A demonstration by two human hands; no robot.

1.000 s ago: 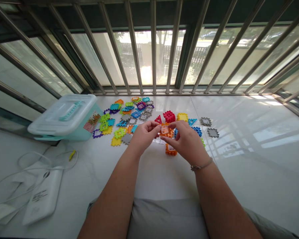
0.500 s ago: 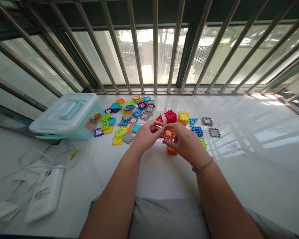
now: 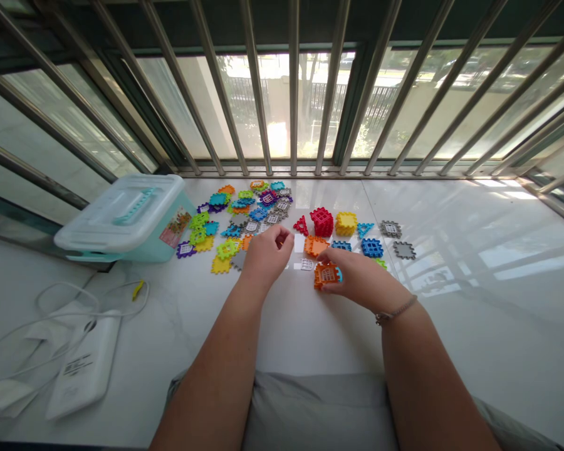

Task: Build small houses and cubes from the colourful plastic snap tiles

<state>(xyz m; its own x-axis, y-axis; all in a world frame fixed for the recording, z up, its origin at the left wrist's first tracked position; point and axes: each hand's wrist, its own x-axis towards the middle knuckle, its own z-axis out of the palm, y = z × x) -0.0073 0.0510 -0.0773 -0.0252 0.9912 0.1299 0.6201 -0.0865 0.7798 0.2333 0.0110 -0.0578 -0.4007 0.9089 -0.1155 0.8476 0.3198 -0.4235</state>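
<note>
Left hand (image 3: 267, 255) and right hand (image 3: 358, 280) reach out over a polished white stone ledge (image 3: 470, 351), below a steel window grille (image 3: 291, 81) and above a grey seat cushion (image 3: 319, 407). A lidded plastic storage box (image 3: 122, 216) in pale aqua sits at the far left of the ledge, its white lid topped by a moulded handle. Nearer the body on that side lie a white power bank (image 3: 85, 369) and a loop of white cable (image 3: 66, 300).

Colourful waffle-grid building pieces spread across the ledge, with a dense heap of flat ones (image 3: 244, 219) just right of the box. Past the hands stand a red cube (image 3: 321, 222) and a yellow cube (image 3: 346, 223), with loose blue and grey pieces to their right.

The right hand is half closed, its fingers curled against the right side of an orange cube (image 3: 326, 276) that sits on the ledge just below the other pieces; a blue piece (image 3: 339, 274) shows at the cube's edge. The left hand is loosely curled, well apart from the cube, and whether it pinches anything small cannot be told. A flat orange piece (image 3: 316, 246) lies just above the cube, beside a white paper tab (image 3: 299, 243). A thin bracelet (image 3: 395, 309) circles the right wrist.
</note>
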